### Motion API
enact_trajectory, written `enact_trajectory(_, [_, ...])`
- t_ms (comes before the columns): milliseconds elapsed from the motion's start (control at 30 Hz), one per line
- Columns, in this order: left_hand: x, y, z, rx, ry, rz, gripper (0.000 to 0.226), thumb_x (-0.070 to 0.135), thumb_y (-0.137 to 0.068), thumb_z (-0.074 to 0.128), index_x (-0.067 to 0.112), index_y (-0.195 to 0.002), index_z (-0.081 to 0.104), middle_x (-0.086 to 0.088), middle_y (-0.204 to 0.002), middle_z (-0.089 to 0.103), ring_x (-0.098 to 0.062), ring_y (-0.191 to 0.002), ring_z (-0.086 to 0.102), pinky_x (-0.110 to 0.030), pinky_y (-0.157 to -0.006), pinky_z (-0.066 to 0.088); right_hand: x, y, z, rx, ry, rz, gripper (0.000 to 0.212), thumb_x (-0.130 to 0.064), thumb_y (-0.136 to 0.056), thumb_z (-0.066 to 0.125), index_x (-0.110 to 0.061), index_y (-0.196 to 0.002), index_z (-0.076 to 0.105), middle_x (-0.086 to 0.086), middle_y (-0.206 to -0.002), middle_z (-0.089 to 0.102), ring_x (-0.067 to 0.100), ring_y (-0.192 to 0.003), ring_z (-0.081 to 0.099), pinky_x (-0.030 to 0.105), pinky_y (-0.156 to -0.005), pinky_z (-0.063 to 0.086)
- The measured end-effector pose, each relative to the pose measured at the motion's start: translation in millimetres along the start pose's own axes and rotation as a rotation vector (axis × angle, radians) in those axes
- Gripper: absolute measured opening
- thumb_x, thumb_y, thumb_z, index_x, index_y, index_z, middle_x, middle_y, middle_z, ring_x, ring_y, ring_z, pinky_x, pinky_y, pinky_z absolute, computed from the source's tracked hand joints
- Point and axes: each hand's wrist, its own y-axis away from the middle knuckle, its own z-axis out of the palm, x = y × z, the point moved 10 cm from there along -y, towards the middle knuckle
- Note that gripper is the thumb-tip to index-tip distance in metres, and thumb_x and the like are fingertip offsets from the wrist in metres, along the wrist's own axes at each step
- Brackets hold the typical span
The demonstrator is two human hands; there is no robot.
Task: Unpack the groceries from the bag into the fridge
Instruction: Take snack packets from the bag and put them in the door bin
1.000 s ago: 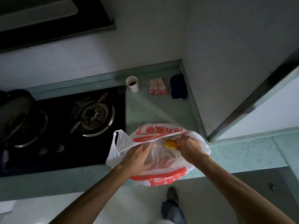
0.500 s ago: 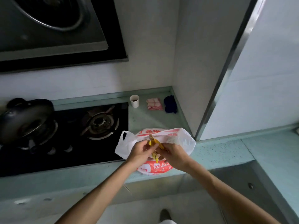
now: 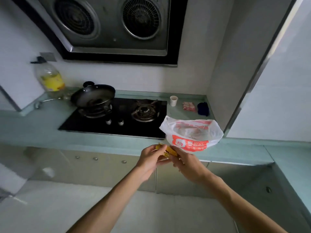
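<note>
The left hand (image 3: 149, 159) and right hand (image 3: 186, 163) had their fingers (image 3: 151, 150) curled tight on a small yellow packet (image 3: 168, 151), held just before the tabletop (image 3: 84, 138) edge, near the plastic bag (image 3: 191, 132). Its long axis slanted from upper left to lower right.

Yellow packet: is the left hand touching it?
Touching. The head view shows the left hand with its fingers curled round the left end of the yellow packet; the right hand grips the other end.
</note>
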Motion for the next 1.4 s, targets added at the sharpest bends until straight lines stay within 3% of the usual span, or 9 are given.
enact_trajectory(167, [24, 85, -53, 0.070, 0.124, 0.101, 0.037, 0.010, -0.093, 0.063, -0.017, -0.116, 0.054, -0.029, -0.102, 0.068, -0.035, -0.090, 0.071, -0.039, -0.078, 0.061, -57, 21, 40, 0.002, -0.341, 0.114, 0.024, -0.027, -0.101, 0.044, -0.017, -0.116, 0.060, 0.003, -0.077, 0.065, 0.017, -0.062, 0.063, 0.029, -0.056, 0.056])
enact_trajectory(333, [23, 185, -118, 0.272, 0.195, 0.187, 0.042, 0.010, -0.089, 0.067, -0.012, -0.122, 0.054, -0.029, -0.119, 0.065, -0.034, -0.097, 0.071, -0.038, -0.079, 0.061, -113, 60, 92, -0.054, -0.640, 0.162, 0.020, -0.018, -0.098, 0.053, -0.004, -0.109, 0.064, 0.010, -0.078, 0.066, 0.015, -0.057, 0.060, 0.027, -0.055, 0.054])
enact_trajectory(433, [9, 249, -148, 0.369, 0.198, 0.194, 0.039, 0.012, -0.092, 0.065, -0.008, -0.124, 0.055, -0.026, -0.116, 0.067, -0.034, -0.099, 0.071, -0.041, -0.083, 0.061, -145, 94, 132, -0.100, -0.775, 0.174, 0.019, -0.019, -0.097, 0.056, -0.004, -0.104, 0.066, 0.011, -0.078, 0.063, 0.015, -0.059, 0.059, 0.026, -0.056, 0.054])
enact_trajectory(567, [-17, 346, -193, 0.500, 0.240, 0.143, 0.037, 0.025, -0.094, 0.064, -0.001, -0.119, 0.061, -0.019, -0.111, 0.071, -0.030, -0.101, 0.071, -0.042, -0.086, 0.059, -200, 142, 194, -0.201, -0.825, 0.174, 0.019, -0.018, -0.095, 0.059, -0.002, -0.102, 0.068, 0.010, -0.072, 0.062, 0.017, -0.057, 0.059, 0.025, -0.058, 0.055])
enact_trajectory(667, [-30, 416, -231, 0.574, 0.365, 0.133, 0.037, 0.032, -0.093, 0.064, 0.003, -0.115, 0.062, -0.024, -0.117, 0.068, -0.032, -0.103, 0.070, -0.042, -0.083, 0.060, -257, 170, 239, -0.305, -0.852, 0.143, 0.015, -0.012, -0.095, 0.058, -0.003, -0.099, 0.069, 0.009, -0.072, 0.063, 0.017, -0.058, 0.059, 0.026, -0.060, 0.056])
enact_trajectory(833, [-25, 509, -299, 0.634, 0.385, 0.251, 0.025, 0.018, -0.096, 0.060, -0.001, -0.111, 0.064, -0.026, -0.121, 0.065, -0.030, -0.102, 0.071, -0.040, -0.086, 0.058, -349, 197, 307, -0.453, -0.808, 0.083, 0.014, -0.008, -0.094, 0.058, -0.007, -0.101, 0.070, 0.009, -0.082, 0.068, 0.015, -0.065, 0.063, 0.027, -0.064, 0.057])
enact_trajectory(1000, [-10, 588, -391, 0.722, 0.441, 0.382, 0.026, 0.003, -0.095, 0.058, -0.005, -0.119, 0.061, -0.030, -0.118, 0.064, -0.038, -0.103, 0.069, -0.046, -0.087, 0.058, -438, 208, 383, -0.555, -0.741, 0.005, 0.012, -0.017, -0.091, 0.065, -0.012, -0.099, 0.071, 0.008, -0.088, 0.070, 0.014, -0.072, 0.066, 0.028, -0.065, 0.058])
enact_trajectory(1200, [46, 690, -492, 0.839, 0.211, 0.539, 0.023, 0.005, -0.095, 0.059, 0.005, -0.117, 0.067, -0.020, -0.117, 0.068, -0.033, -0.106, 0.069, -0.042, -0.088, 0.058, -560, 214, 483, -0.700, -0.721, -0.050, 0.031, -0.032, -0.083, 0.071, -0.014, -0.107, 0.065, 0.009, -0.102, 0.070, 0.023, -0.090, 0.072, 0.038, -0.075, 0.061])
enact_trajectory(1400, [103, 763, -569, 1.068, -0.160, 0.593, 0.019, 0.014, -0.095, 0.061, 0.012, -0.113, 0.068, -0.018, -0.119, 0.062, -0.030, -0.108, 0.066, -0.041, -0.090, 0.058, -659, 199, 548, -0.758, -0.854, -0.032, 0.025, -0.017, -0.085, 0.072, -0.011, -0.108, 0.067, 0.014, -0.099, 0.073, 0.026, -0.085, 0.073, 0.037, -0.083, 0.059])
